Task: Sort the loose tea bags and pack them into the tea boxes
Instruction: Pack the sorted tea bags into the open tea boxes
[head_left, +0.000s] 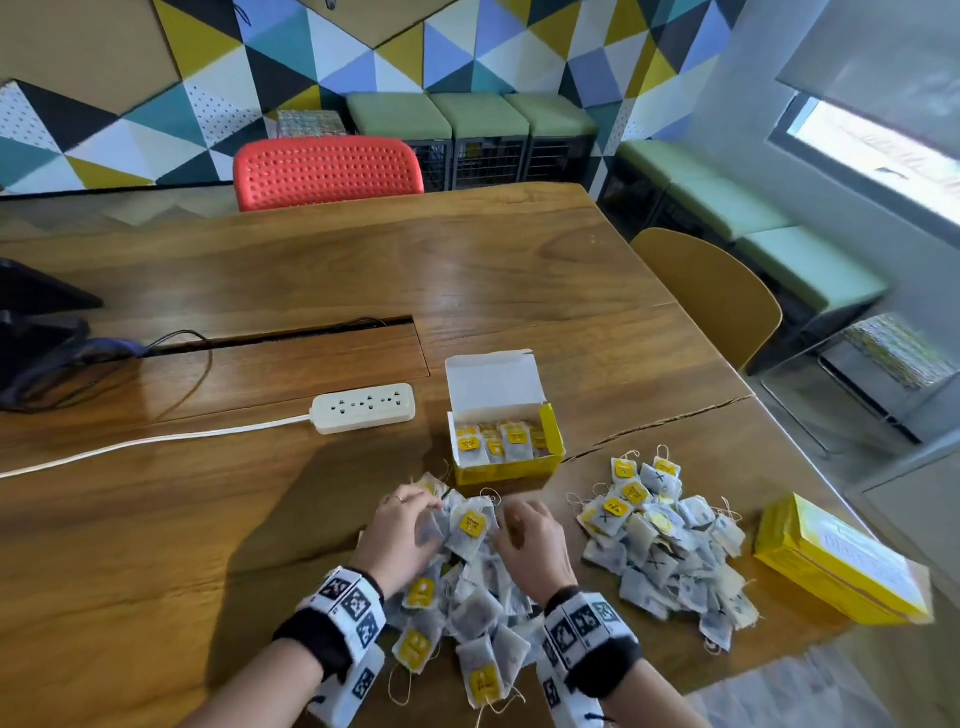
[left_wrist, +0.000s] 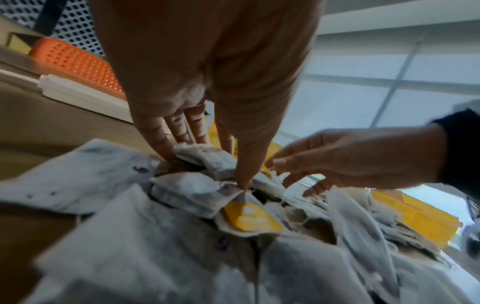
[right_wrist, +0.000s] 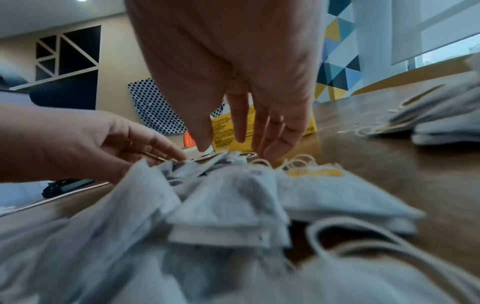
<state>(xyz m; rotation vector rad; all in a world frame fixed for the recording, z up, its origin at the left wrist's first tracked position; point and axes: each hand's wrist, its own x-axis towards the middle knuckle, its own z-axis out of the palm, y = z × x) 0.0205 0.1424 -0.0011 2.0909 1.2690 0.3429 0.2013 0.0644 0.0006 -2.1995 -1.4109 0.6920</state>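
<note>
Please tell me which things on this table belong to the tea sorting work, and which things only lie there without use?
Belong to the job:
near pile of tea bags
right pile of tea bags
open tea box
closed tea box
left hand
right hand

Just lying about:
power strip
black cable

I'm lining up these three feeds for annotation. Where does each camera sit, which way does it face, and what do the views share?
Head: worn on the head, looking forward and down at the table, the open tea box and both wrists; left hand, right hand.
Left wrist: looks along the left hand at the near pile of tea bags; the right hand enters from the side.
Right wrist: looks along the right hand across the same pile.
Shared: both hands, the near pile of tea bags.
</note>
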